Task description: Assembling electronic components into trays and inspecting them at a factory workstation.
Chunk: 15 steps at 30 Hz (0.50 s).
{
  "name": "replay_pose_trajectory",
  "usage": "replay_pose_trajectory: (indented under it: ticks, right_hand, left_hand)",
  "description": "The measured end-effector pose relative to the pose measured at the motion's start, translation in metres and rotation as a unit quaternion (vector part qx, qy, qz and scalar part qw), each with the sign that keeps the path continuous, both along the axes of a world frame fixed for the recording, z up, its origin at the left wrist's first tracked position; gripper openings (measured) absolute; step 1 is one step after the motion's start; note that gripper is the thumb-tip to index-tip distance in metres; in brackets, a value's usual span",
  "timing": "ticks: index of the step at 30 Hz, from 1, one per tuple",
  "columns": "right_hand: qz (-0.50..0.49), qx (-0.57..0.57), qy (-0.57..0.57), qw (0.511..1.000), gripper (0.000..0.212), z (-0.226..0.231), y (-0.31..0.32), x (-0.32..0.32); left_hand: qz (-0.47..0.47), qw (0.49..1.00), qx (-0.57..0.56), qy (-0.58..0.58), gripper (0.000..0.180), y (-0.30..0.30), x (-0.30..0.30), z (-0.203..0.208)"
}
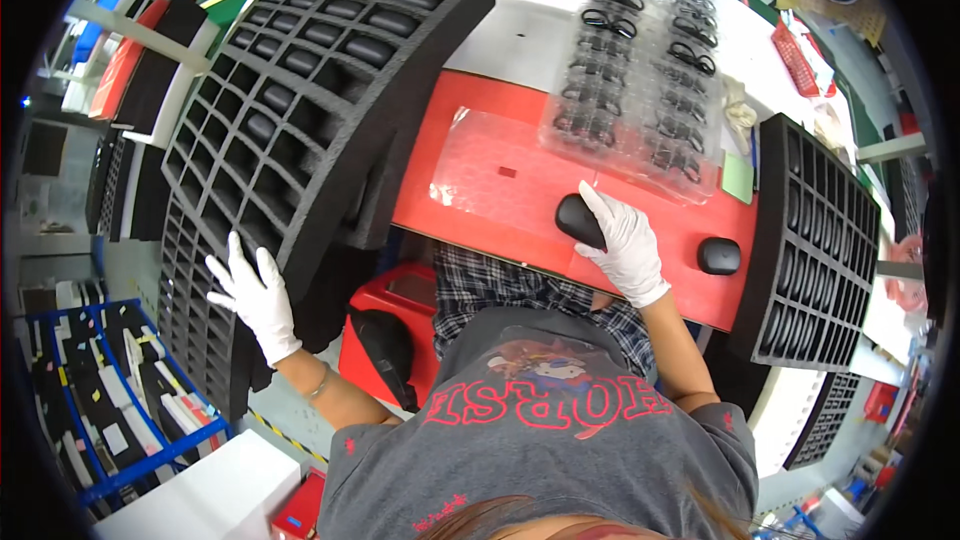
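My right hand, in a white glove, grips a smooth black rounded case between thumb and fingers over the red mat. Another black case lies on the mat to the right of that hand. My left hand, gloved too, is spread with nothing in it at the near end of a large black foam tray. Whether its fingertips touch the foam I cannot tell. Black cases fill many of the tray's far pockets; most near pockets show none.
Clear plastic trays with coiled black cables stand at the back. A transparent plastic sheet lies on the mat. Another foam tray with black pieces stands at the right. Below the table sits a red container; a blue rack stands lower left.
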State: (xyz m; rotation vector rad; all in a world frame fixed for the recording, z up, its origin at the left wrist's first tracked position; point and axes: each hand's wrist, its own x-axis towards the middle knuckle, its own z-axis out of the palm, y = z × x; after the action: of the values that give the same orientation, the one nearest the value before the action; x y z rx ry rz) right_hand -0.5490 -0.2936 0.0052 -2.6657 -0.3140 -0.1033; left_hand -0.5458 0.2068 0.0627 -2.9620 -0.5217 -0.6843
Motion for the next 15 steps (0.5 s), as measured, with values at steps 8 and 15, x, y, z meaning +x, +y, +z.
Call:
replay_pose_trajectory:
  ticks: [8,15]
  right_hand:
    - [-0.023,0.005,-0.019,1.000,0.087,0.023,-0.101,-0.039]
    - [-0.076,-0.040,-0.010,0.996,0.096,0.026,-0.128,-0.065]
  left_hand:
    - [-0.007,0.996,-0.064,-0.054,0.050,0.005,0.001,-0.001]
    - [-0.014,0.991,0.017,-0.135,0.054,-0.009,0.000,-0.001]
